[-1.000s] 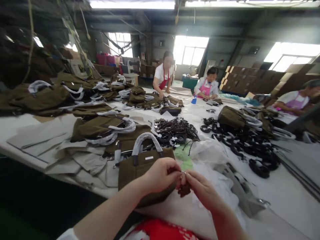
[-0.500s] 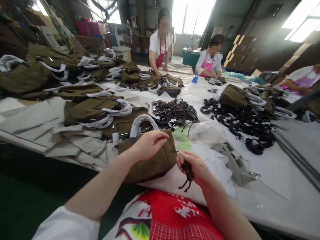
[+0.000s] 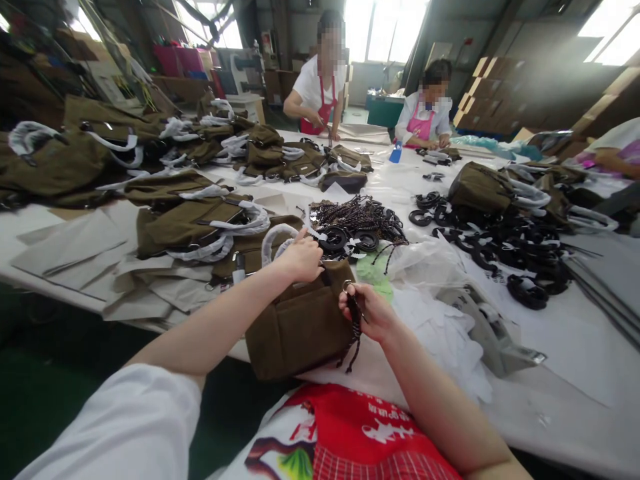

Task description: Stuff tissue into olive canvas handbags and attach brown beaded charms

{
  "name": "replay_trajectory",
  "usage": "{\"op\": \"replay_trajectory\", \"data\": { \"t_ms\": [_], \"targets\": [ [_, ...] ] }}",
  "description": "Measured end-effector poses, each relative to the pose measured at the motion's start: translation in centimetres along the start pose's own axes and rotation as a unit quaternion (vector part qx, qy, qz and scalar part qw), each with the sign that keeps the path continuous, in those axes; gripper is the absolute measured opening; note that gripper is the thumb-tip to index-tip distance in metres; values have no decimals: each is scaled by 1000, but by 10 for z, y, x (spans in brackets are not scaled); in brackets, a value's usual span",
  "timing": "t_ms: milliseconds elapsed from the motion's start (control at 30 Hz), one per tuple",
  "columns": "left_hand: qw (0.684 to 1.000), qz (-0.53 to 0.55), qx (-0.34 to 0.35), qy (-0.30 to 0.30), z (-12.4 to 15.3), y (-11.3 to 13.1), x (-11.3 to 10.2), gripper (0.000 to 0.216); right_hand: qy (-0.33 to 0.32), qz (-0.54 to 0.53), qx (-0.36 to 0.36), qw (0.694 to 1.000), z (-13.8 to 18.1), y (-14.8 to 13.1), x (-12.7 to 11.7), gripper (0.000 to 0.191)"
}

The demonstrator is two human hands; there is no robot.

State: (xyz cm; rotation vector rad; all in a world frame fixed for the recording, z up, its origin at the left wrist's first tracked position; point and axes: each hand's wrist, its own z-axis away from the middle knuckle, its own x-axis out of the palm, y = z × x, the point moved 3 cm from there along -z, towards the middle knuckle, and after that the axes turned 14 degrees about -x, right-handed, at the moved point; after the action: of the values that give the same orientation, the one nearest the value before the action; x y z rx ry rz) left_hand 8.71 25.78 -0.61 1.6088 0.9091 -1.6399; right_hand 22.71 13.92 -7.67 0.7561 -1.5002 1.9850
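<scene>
An olive-brown handbag (image 3: 300, 327) leans at the table's front edge before me, its white-wrapped handle (image 3: 273, 237) rising behind the top edge. My left hand (image 3: 301, 259) is over the bag's top beside the handle, index finger stretched out, the other fingers partly hidden. Closed, my right hand (image 3: 370, 308) pinches a dark braided cord charm (image 3: 356, 330) by its metal ring, at the bag's right upper corner. Knotted cord ends hang below the fingers. Beyond the bag lies a heap of similar braided cords (image 3: 357, 217), with black rings (image 3: 333, 240) along its near side.
Olive bags with wrapped handles (image 3: 200, 227) pile up on the left. More black round pieces (image 3: 525, 290) and a bag (image 3: 477, 190) are at right. A grey tape dispenser (image 3: 493, 333) stands near white paper (image 3: 440, 333). Co-workers (image 3: 323, 93) work across the table.
My left hand has moved farther over the bag's top, index finger extended. The bag has tilted, showing more of its front. My right hand has shifted slightly left and up with the charm.
</scene>
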Motion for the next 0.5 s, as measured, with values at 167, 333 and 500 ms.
{"op": "replay_trajectory", "data": {
  "t_ms": [167,333,500],
  "targets": [
    [995,-14,14,-96,6,1,-33,27,27,-17,16,999,-1,7,-5,8],
    [985,83,29,-147,27,8,-49,23,-20,46,-25,998,5,-2,14,17],
    [959,186,3,-213,33,-1,-54,19,-99,109,-28,989,13,-8,39,25]
  ]
}}
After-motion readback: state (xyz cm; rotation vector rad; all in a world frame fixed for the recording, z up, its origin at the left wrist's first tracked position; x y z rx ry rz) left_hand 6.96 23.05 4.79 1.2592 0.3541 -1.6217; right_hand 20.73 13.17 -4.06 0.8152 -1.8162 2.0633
